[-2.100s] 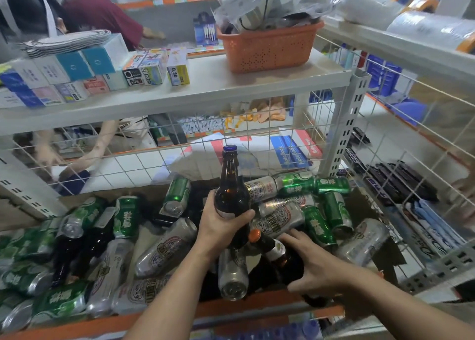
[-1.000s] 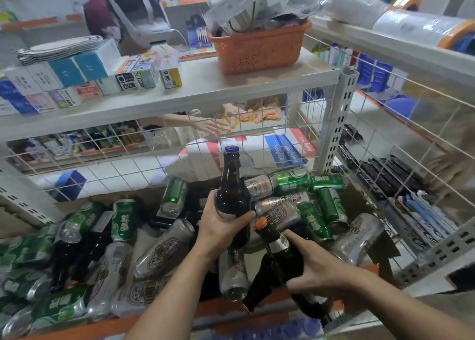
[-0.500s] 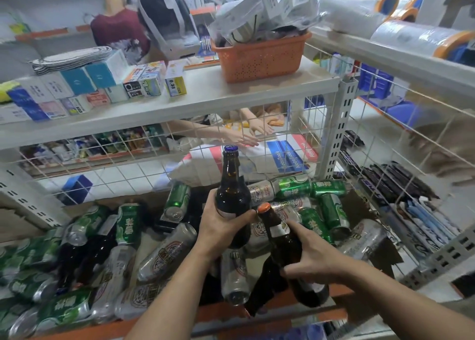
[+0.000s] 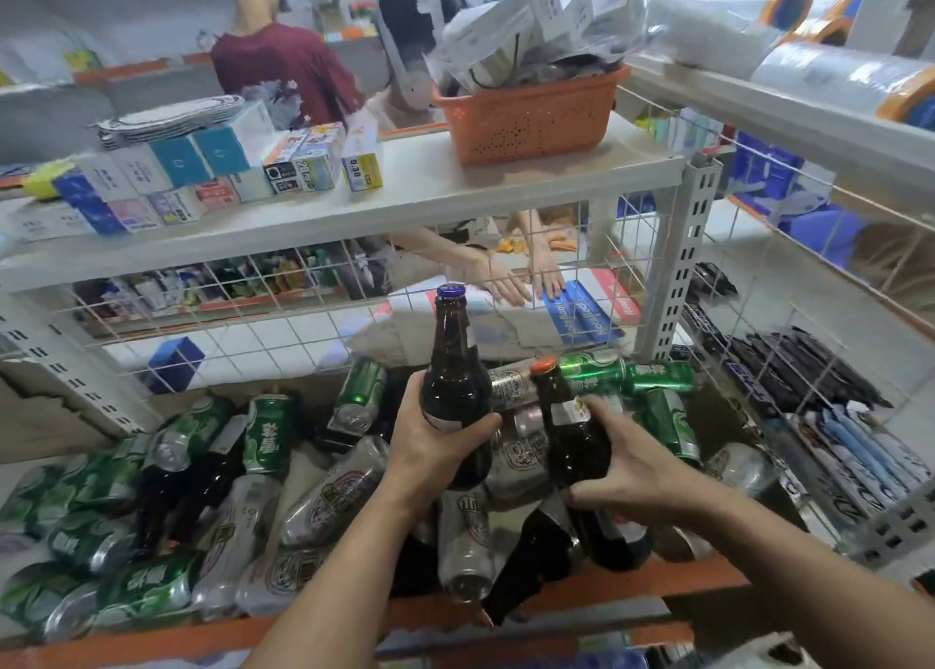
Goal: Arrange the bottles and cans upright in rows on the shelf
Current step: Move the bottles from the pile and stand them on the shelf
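Shelf [image 4: 698, 580]: the lower deck with an orange front edge, filling the bottom half of the view and carrying the drinks.
Upper shelf [image 4: 506, 177]: a white board above it, on a slotted post at the right.
Mesh [image 4: 253, 334]: a white wire grid closing the back and the right side of the lower deck.
Heap: green cans [image 4: 268, 433] and silver cans [image 4: 334, 491] lie on their sides across the shelf, pointing every way and touching one another. None of them stands upright.
Loose bottles [image 4: 202, 476]: dark glass, lying among the cans at the left. Another lies at the front edge under the right wrist.
Rolls [image 4: 835, 76]: clear film on orange cores, on a high ledge at the top right.
Basket [image 4: 531, 122]: orange and perforated, on the upper shelf, stuffed with packets.
Boxes [image 4: 202, 162]: small cartons in blue, white and yellow, stacked at the left of the upper shelf.
Bystander [image 4: 283, 66]: a maroon shirt beyond the shelves. Two other hands [image 4: 506, 284] rest on packs behind the mesh.
Left grip [image 4: 430, 451]: fingers and thumb wrapped round the body of the blue-cap bottle.
Right grip [image 4: 637, 471]: fingers curled round the body of the orange-cap bottle.
Blue-cap bottle [image 4: 455, 365]: brown, upright, held clear above the middle of the heap.
Orange-cap bottle [image 4: 571, 430]: brown and shorter in view, its neck tipped a little to the left, held just beside the first on its right. Whether the two touch I cannot tell.
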`<state>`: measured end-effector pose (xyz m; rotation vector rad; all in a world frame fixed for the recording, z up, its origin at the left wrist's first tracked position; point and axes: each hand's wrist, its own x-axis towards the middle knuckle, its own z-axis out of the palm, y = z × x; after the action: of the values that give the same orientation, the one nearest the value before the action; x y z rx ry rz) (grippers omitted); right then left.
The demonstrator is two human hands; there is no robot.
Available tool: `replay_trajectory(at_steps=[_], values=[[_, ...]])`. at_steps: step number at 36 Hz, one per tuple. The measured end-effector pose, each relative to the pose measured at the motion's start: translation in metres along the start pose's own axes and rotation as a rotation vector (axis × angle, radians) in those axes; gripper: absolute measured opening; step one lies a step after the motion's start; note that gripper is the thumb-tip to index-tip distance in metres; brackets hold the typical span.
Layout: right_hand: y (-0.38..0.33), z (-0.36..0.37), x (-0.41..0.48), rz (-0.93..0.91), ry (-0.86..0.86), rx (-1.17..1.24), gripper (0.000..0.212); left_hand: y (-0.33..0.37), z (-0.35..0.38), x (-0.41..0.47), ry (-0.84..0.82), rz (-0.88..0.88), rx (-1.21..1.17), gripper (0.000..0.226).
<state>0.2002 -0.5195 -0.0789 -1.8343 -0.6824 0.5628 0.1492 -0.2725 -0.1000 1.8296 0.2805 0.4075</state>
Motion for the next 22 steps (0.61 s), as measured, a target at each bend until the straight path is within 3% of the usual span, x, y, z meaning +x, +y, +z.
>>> replay_trajectory(at_steps=[10, 22], values=[[-0.055, -0.008, 0.049, -0.153, 0.032, 0.096, 0.044, 0.029, -0.041, -0.021, 0.235, -0.023, 0.043, 0.062], [-0.146, 0.142, 0.074, -0.293, -0.155, 0.15, 0.049, 0.047, -0.18, -0.107, 0.475, -0.063, 0.003, 0.053]])
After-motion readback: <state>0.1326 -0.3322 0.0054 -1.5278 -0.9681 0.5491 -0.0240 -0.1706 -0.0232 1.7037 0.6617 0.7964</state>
